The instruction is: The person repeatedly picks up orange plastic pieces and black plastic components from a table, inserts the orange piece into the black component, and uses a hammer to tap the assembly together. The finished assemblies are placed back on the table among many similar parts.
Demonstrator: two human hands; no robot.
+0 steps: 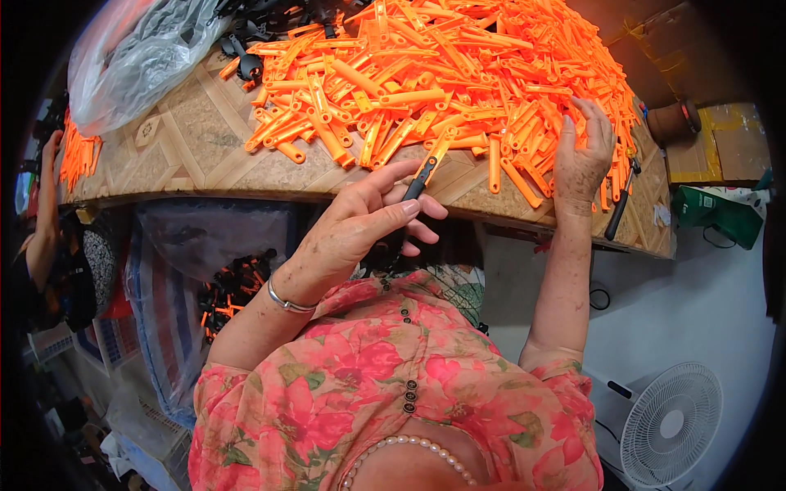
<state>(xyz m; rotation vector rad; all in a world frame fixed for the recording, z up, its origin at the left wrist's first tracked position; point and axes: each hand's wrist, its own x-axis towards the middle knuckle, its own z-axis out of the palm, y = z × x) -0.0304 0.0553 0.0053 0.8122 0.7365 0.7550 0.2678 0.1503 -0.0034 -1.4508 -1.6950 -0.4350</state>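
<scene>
My left hand (368, 214) is closed around a black plastic part with an orange handle piece (428, 168) joined to its upper end. That part points up and to the right, over the table's front edge. Across the table lies a large heap of loose orange plastic handle pieces (458, 74). At the heap's right side my right hand (584, 155) reaches in among the pieces, thumb and fingers bent but apart. Nothing can be made out between them. A black-handled screwdriver-like tool (620, 204) rests on the table to the right of that hand.
Black plastic parts (246, 53) and a clear plastic bag (139, 65) lie at the table's (196, 131) back left. A sack of black and orange parts (233, 290) stands below. Another person's arm (45, 213) shows far left. A white fan (671, 424) stands lower right, cardboard boxes (733, 143) at right.
</scene>
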